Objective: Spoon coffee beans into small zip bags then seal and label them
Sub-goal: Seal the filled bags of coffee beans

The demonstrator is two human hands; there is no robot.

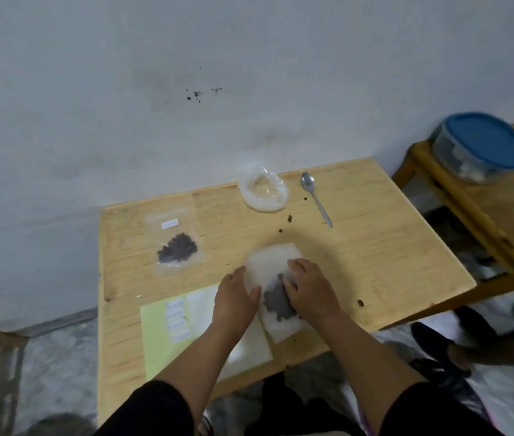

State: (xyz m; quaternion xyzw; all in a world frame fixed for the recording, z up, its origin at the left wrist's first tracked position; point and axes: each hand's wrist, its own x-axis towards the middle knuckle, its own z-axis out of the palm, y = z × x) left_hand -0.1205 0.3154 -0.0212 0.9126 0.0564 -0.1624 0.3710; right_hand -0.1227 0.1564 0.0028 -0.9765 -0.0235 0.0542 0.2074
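Legible text: none. A small white rectangular label [170, 224] is sitting on the clear plastic zip bag of dark coffee beans [174, 241], its writing too blurred to read. White stickers [177, 319] are lying on the pale yellow-green backing sheet [155, 338], likewise illegible.

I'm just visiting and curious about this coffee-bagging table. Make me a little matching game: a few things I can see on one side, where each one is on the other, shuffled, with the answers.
Things:
1. spoon
2. labelled bag of beans
3. label sheet
4. blue-lidded container

Places:
A. on the neighbouring table to the right
B. near edge of the table, under the left forearm
C. far side of the table, right of the crumpled plastic bag
D. left part of the table, lying flat, untouched

Pairs: 1-C, 2-D, 3-B, 4-A
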